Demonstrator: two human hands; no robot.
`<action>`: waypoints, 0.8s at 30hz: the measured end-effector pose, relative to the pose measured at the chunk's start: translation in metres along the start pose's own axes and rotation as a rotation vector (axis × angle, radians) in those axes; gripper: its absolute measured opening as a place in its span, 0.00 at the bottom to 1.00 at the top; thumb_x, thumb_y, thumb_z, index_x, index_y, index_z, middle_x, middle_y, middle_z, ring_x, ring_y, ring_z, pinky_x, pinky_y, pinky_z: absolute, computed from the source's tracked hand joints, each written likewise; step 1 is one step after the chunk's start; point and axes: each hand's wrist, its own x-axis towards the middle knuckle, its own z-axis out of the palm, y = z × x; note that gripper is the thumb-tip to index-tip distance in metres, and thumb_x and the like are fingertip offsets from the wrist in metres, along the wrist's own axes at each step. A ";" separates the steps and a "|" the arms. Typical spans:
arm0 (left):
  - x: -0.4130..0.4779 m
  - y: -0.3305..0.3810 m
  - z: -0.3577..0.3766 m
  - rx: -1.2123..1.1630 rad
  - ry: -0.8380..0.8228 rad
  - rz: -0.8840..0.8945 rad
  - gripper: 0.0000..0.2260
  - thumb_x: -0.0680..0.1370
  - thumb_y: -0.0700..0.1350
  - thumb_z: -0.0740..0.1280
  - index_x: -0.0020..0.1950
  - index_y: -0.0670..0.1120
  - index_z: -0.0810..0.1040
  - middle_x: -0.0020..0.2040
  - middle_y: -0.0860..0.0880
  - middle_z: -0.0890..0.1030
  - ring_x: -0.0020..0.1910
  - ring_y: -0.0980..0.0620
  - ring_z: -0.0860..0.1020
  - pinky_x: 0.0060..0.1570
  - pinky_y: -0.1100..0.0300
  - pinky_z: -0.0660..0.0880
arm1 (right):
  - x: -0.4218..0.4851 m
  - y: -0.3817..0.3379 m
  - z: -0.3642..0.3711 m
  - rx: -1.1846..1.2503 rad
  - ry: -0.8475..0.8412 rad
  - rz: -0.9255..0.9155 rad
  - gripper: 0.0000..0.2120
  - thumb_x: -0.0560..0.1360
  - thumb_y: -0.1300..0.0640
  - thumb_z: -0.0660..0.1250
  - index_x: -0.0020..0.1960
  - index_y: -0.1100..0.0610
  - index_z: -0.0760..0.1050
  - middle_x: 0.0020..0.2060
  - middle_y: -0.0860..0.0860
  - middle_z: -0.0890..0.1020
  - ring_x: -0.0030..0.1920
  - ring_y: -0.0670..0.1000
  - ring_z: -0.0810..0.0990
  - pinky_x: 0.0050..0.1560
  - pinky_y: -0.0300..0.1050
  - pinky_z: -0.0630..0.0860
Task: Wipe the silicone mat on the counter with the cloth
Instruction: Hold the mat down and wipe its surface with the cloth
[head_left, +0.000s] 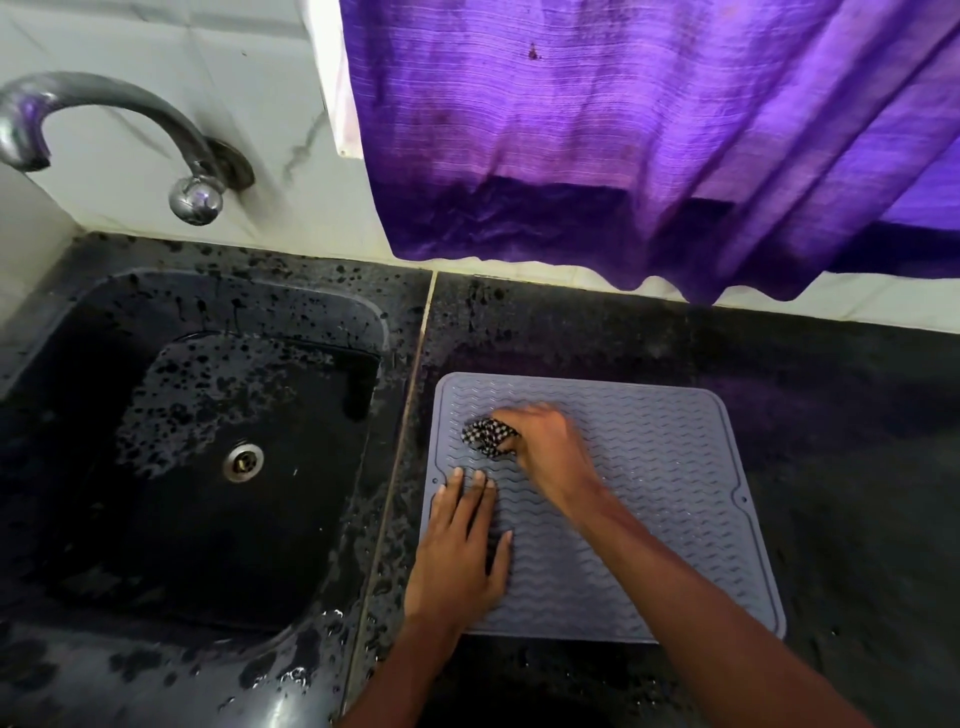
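A grey silicone mat (670, 467) with a wavy ribbed surface lies flat on the black counter, just right of the sink. My right hand (545, 447) grips a small bunched black-and-white checked cloth (485, 438) and holds it against the mat's far left part; the hand is motion-blurred. My left hand (462, 551) lies flat with straight fingers on the mat's near left part, pressing it down. Most of the cloth is hidden under my right fingers.
A black sink (208, 452) with a metal drain (242, 461) sits to the left, wet with droplets. A chrome tap (104, 135) comes out of the tiled wall above it. A purple curtain (649, 140) hangs over the counter's back edge. Black counter (857, 467) extends to the right.
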 end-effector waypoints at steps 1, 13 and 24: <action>0.000 0.000 0.001 -0.004 0.004 0.001 0.26 0.82 0.53 0.60 0.74 0.38 0.72 0.75 0.42 0.71 0.78 0.42 0.64 0.73 0.44 0.63 | 0.004 -0.006 -0.001 0.009 0.020 -0.005 0.24 0.66 0.69 0.70 0.56 0.47 0.79 0.47 0.47 0.84 0.48 0.51 0.78 0.49 0.46 0.75; -0.001 -0.002 0.000 -0.078 -0.023 -0.031 0.23 0.82 0.53 0.60 0.69 0.39 0.76 0.71 0.42 0.74 0.76 0.44 0.66 0.75 0.45 0.63 | 0.011 -0.047 0.018 -0.008 -0.030 -0.031 0.22 0.65 0.69 0.68 0.53 0.49 0.80 0.44 0.47 0.83 0.45 0.49 0.75 0.45 0.41 0.69; 0.000 0.003 -0.017 -0.219 0.110 -0.117 0.15 0.80 0.39 0.61 0.64 0.37 0.77 0.61 0.43 0.79 0.61 0.48 0.78 0.62 0.56 0.77 | -0.001 -0.050 0.024 -0.010 -0.022 0.011 0.22 0.67 0.67 0.71 0.57 0.48 0.80 0.48 0.48 0.83 0.52 0.51 0.76 0.52 0.42 0.70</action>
